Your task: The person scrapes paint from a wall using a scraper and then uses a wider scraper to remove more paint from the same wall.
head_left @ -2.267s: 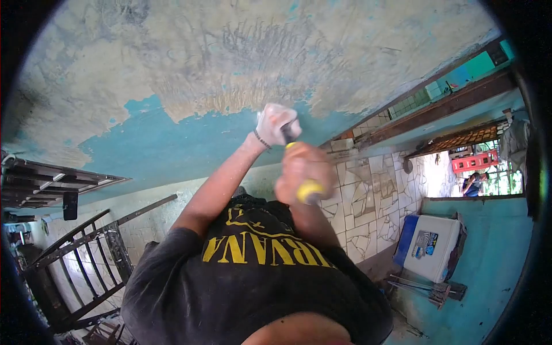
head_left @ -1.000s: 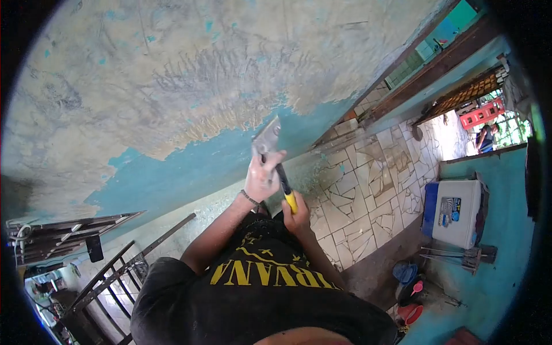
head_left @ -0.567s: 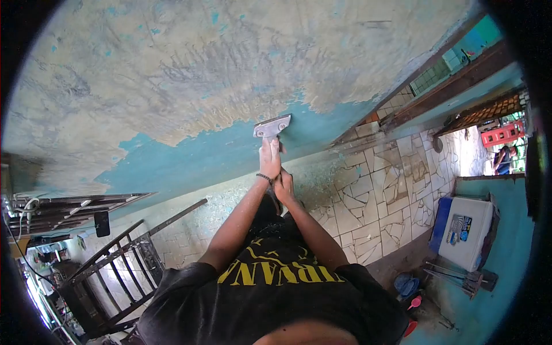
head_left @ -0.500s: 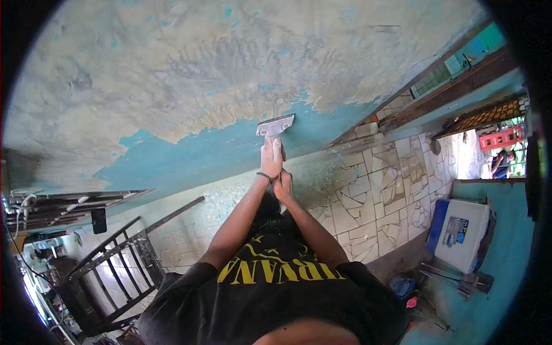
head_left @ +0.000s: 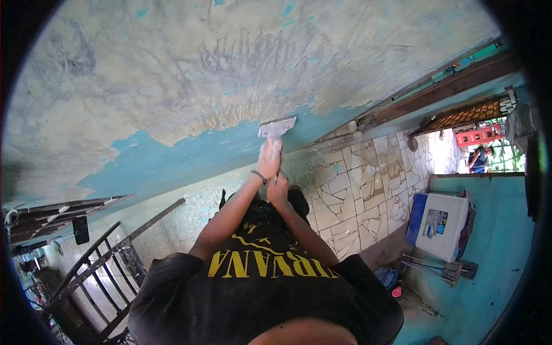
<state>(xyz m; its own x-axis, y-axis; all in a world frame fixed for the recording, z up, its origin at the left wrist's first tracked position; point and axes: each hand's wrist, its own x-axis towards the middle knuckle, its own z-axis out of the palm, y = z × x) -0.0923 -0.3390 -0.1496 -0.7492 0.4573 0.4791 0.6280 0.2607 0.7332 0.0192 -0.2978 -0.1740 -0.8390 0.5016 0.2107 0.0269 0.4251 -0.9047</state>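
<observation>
Both of my hands are closed on a wide-bladed scraper (head_left: 278, 127), which points away from me at the wall (head_left: 190, 75). My left hand (head_left: 268, 158), dusty and with a dark bracelet at its wrist, wraps the handle just behind the blade. Lower down, my right hand (head_left: 277, 187) grips the handle's end, right behind the left. The blade lies against the blue paint (head_left: 184, 154), close to its ragged border with the scraped pale surface above. Most of the handle is hidden by my fingers.
Pale paint flakes (head_left: 210, 207) litter the floor by the wall. A dark metal railing (head_left: 103, 264) stands at left. On the right are a white-and-blue cooler box (head_left: 440, 224), a cracked-tile floor (head_left: 356, 190) and a doorway with a person (head_left: 478, 159) outside.
My view has shifted a little, so the doorway and cooler box sit further left. Both hands keep their grip on the scraper, its blade still low on the wall.
</observation>
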